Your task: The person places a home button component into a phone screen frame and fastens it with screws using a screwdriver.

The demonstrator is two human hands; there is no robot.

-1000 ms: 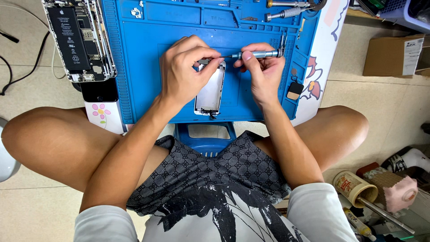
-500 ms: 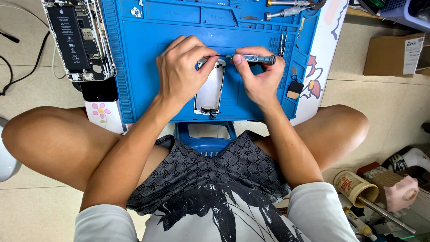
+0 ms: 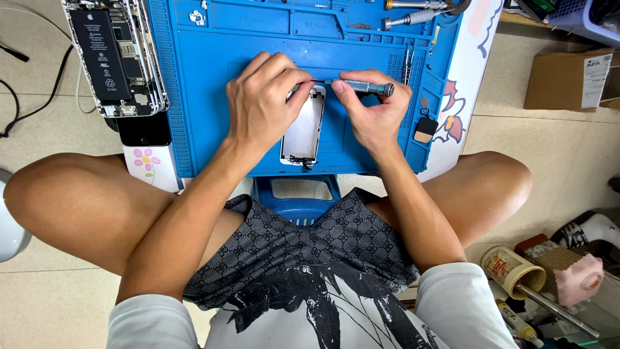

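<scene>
Fingers [image 3: 294,77] of the left hand [image 3: 261,106] curl downward over the top edge of the phone panel [image 3: 303,126], clamped on its upper left corner, with the knuckles raised and the wrist angled toward 7 o'clock along a forearm that crosses the lap. The right hand [image 3: 374,110] sits just beside it at 3 o'clock, thumb and forefinger pinched together on the shaft of a small metal screwdriver [image 3: 361,86], which lies nearly horizontal with its tip pointing toward 9 o'clock at the panel's top edge; whether the tip touches a screw cannot be told, since the left fingers hide that corner. The right wrist bends inward, its forearm running toward 5 o'clock. The panel lies flat, face down, long axis running 12 to 6 o'clock, near the centre of a blue work mat [image 3: 194,97] spread on a low desk [image 3: 462,84]. At 10 o'clock from the hands, an opened phone body [image 3: 113,58] rests on the mat's left border, its dark battery and boards exposed. At 1 o'clock, two further screwdrivers [image 3: 413,16] lie in the mat's upper tray. A small tan and black part [image 3: 425,129] sits in a recess at 3 o'clock of the right hand. A cardboard box [image 3: 571,81] stands on the floor well apart at the right.
</scene>
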